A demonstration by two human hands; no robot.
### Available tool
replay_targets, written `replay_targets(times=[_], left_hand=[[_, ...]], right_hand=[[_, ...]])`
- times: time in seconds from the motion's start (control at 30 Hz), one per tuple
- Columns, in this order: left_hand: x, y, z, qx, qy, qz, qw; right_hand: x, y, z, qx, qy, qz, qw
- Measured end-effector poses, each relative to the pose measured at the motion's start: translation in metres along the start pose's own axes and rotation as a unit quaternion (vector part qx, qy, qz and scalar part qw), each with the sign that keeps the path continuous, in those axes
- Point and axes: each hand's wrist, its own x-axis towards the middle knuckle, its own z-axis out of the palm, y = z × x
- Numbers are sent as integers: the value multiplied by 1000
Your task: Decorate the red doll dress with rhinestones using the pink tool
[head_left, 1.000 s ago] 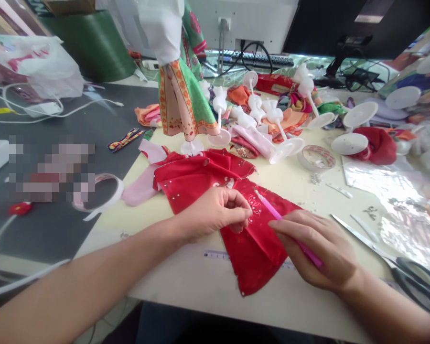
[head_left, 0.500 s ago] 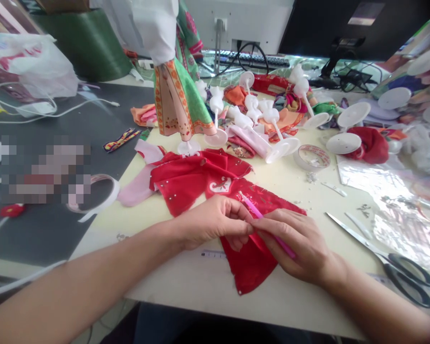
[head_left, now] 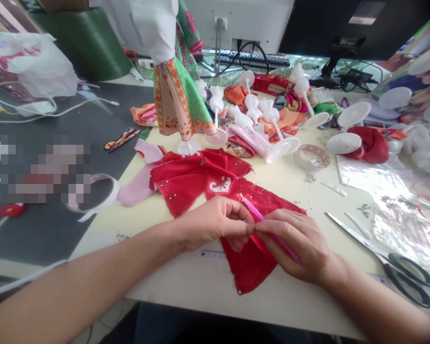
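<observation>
A small red doll garment (head_left: 200, 179) with white embroidery and tiny studs lies spread on the cream table (head_left: 186, 282). My left hand (head_left: 215, 222) rests on its lower part, fingers pinched together against the cloth. My right hand (head_left: 294, 243) is closed around a thin pink stick tool (head_left: 252, 210), whose tip points up and left over the embroidered patch. The fingertips of both hands meet over the red cloth. A pale pink fabric piece (head_left: 139, 184) sticks out from under the garment's left side.
Scissors (head_left: 387, 260) lie at the right near clear plastic wrap (head_left: 390, 205). Tape rolls sit at the left (head_left: 100, 191) and centre right (head_left: 312, 156). Behind stand a dressed doll figure (head_left: 179, 95), white doll stands (head_left: 272, 124) and fabric scraps. A monitor and cables line the back.
My right hand has slid left and down to meet my left hand, bringing the pink tool closer. The red garment's embroidered patch has come into view.
</observation>
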Motion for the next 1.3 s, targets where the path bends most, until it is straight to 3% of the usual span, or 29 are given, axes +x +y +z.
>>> replay_targets(times=[0.53,1.3], left_hand=[[1,2,-1,25,-2,-1,1000],[3,-3,0,30,19,23,999]], right_hand=[[1,-2,0,4,-28,18,999],[1,-2,1,-35,-17,19,999]])
